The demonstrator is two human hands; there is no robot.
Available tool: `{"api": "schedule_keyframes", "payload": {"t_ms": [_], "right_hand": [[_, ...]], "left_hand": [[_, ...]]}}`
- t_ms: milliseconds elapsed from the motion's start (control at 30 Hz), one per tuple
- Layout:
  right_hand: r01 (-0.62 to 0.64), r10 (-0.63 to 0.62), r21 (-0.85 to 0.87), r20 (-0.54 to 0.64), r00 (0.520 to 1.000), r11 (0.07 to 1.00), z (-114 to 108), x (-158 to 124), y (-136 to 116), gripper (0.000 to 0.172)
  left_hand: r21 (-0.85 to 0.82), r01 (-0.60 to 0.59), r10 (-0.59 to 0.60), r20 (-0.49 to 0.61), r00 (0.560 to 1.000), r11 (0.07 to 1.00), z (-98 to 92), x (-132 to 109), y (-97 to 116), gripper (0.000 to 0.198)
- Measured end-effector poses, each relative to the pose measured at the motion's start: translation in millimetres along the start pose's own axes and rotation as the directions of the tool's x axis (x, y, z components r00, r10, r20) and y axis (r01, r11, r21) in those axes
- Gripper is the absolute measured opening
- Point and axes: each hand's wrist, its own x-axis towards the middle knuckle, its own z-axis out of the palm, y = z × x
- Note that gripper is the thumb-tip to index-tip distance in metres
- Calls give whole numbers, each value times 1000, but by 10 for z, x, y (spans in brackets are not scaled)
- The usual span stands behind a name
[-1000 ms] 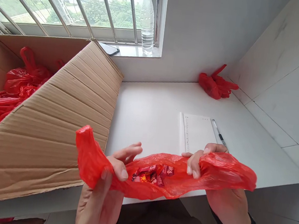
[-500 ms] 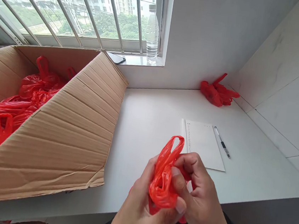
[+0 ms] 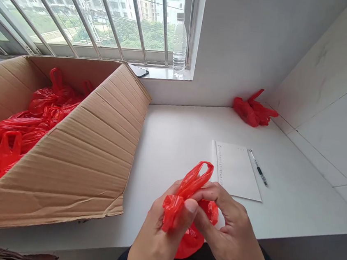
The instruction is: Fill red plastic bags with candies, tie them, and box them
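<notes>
A red plastic bag (image 3: 191, 243) is gathered between my two hands just over the front edge of the white table. My left hand (image 3: 160, 228) is closed around its neck, the thumb pressed on a bunched part that sticks out to the left. A looped handle stands up above the fingers. My right hand (image 3: 231, 227) pinches the bag from the right side, thumb and forefinger meeting near the left thumb. Its other fingers are curled and partly hidden. The lower part of the bag hangs below my hands; its contents, if any, do not show.
An open cardboard box (image 3: 97, 151) at left holds several red plastic bags (image 3: 43, 112). Another red bag (image 3: 254, 109) lies in the far right corner. A notepad (image 3: 239, 170) and a pen (image 3: 258, 168) rest on the white table (image 3: 173, 134). A water bottle (image 3: 179, 48) and phone (image 3: 138, 71) occupy the windowsill.
The left thumb has moved up over the bag's neck, and the bunched part now pokes out to the left. The bag's lower body has come into view below my hands.
</notes>
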Motion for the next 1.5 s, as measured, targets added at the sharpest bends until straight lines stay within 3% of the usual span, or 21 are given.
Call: {"api": "schedule_keyframes", "payload": {"t_ms": [100, 200, 267, 333, 433, 533, 600, 700, 767, 833, 900, 967, 1033, 1100, 1133, 1267, 1367, 1500], "right_hand": [[-112, 115, 47, -83, 990, 993, -51, 34, 37, 16], [-190, 199, 95, -100, 975, 977, -149, 123, 50, 36], [-215, 221, 133, -34, 975, 968, -204, 169, 19, 26], [-181, 186, 165, -16, 982, 970, -233, 174, -35, 13], [-15, 17, 138, -9, 1000, 990, -232, 111, -100, 5], [77, -85, 80, 102, 991, 994, -216, 48, -99, 4], [88, -97, 61, 157, 983, 994, -209, 47, -61, 24], [113, -109, -2, 262, 959, 994, -192, 105, 32, 74], [104, -79, -60, 326, 942, 993, -171, 149, 98, 83], [66, -30, -95, 338, 941, 993, -143, 176, 145, 71], [-14, 45, -101, 307, 951, 995, -117, 187, 166, 52], [-126, 142, -70, 300, 943, 990, -97, 191, 170, 41], [-245, 228, 7, 333, 915, 970, -84, 198, 175, 39], [-345, 275, 121, 391, 878, 931, -76, 212, 193, 45], [-382, 283, 169, 423, 861, 908, -75, 221, 207, 47], [-377, 226, 218, 508, 832, 900, -96, 261, 257, 34], [-316, 206, 221, 411, 888, 923, -119, 281, 258, 26], [-297, 226, 274, 263, 938, 915, -123, 276, 245, 23]], "left_hand": [[-66, 50, -53, -44, 998, 997, -4, 10, 1, 46], [-58, 85, -81, 67, 994, 995, -18, 9, 26, 48], [-110, 123, -110, 114, 987, 986, -22, 5, 65, 47], [-271, 196, -170, 118, 978, 943, -23, 5, 112, 40], [-472, 257, -215, 140, 966, 843, -46, 22, 156, 35], [-425, 214, -170, 139, 976, 879, -113, 48, 151, 26], [-302, 160, -114, 165, 980, 940, -172, 60, 134, 21], [-141, 56, -22, 236, 972, 988, -247, 63, 113, 16], [-105, 5, 21, 240, 971, 994, -273, 55, 96, 7], [-57, -68, 77, 179, 981, 996, -276, 49, 58, 12], [106, -211, 203, 80, 976, 972, -261, 53, -9, 23], [351, -400, 426, 2, 905, 847, -235, 68, -101, 31], [538, -514, 615, -10, 788, 668, -206, 89, -198, 38], [619, -550, 704, -5, 710, 560, -187, 105, -273, 40], [634, -554, 716, -1, 698, 540, -184, 109, -296, 40], [594, -573, 689, 44, 724, 564, -218, 97, -291, 38], [575, -573, 662, 72, 746, 584, -263, 79, -256, 39], [607, -551, 601, 147, 786, 572, -301, 67, -289, 57]]}}
